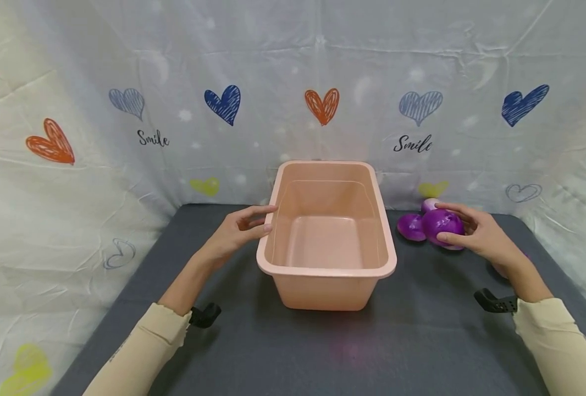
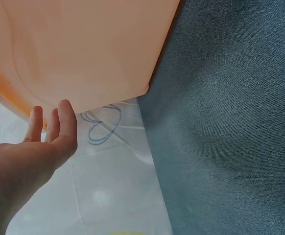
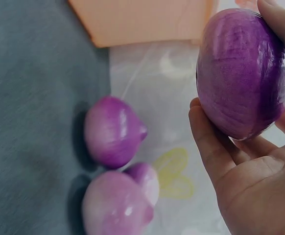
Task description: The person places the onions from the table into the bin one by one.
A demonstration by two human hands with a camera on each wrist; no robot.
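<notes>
My right hand [image 1: 481, 234] curls round one purple onion [image 1: 441, 225], just right of the pink tub [image 1: 327, 264]. My left hand [image 1: 238, 231], fingers relaxed, touches the tub's left rim. Tub holds nothing; two more onions [image 3: 114, 137] lie on the mat [image 1: 412, 335]. Barely begun, I judge.

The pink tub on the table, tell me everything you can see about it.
The tub is a rectangular, peach-pink basin that looks like smooth plastic, with a rolled rim and rounded corners. It stands upright and empty on the dark grey mat, near the backdrop. The left hand touches its left rim with straight fingers.
</notes>
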